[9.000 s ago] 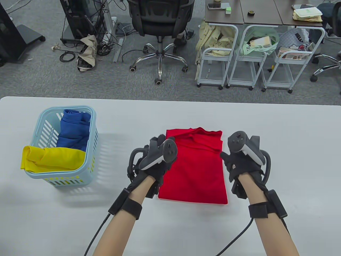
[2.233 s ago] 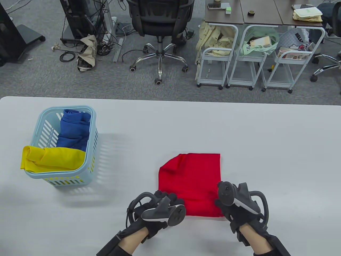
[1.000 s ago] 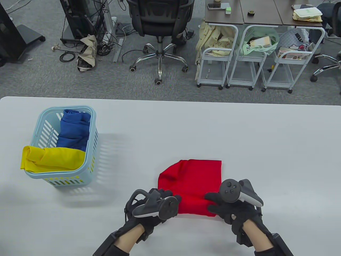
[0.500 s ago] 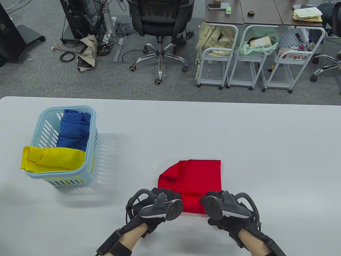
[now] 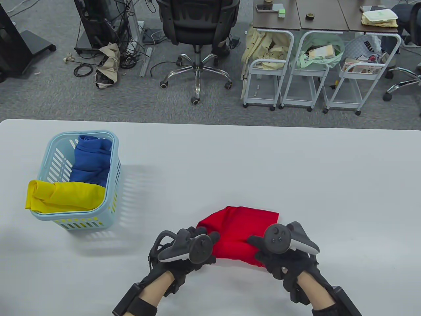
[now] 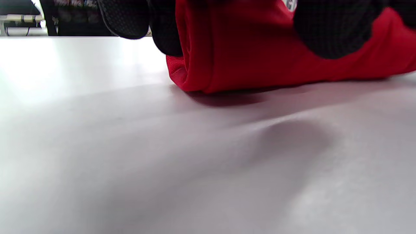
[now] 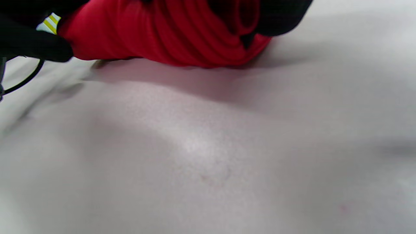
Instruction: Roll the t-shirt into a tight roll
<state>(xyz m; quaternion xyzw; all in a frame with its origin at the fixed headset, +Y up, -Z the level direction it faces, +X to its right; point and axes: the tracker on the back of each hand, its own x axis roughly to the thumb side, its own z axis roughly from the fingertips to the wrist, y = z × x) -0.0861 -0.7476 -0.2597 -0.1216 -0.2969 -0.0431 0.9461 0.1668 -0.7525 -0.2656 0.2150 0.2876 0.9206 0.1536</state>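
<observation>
At table (image 5: 296, 171) near edge: red t-shirt (image 5: 243, 227) part-rolled. My left hand (image 5: 189, 251) & right hand (image 5: 279, 253) grip the roll's ends, fingers (image 6: 334, 29) curled tight round cloth, thumbs underneath.

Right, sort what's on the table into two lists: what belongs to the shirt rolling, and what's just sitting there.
Part of the job:
- red t-shirt, partly rolled at its near edge
- left hand, fingers curled on the roll's left end
- right hand, gripping the roll's right end

Just sitting there:
- light blue basket
- blue garment inside it
- yellow garment draped over its near rim
</observation>
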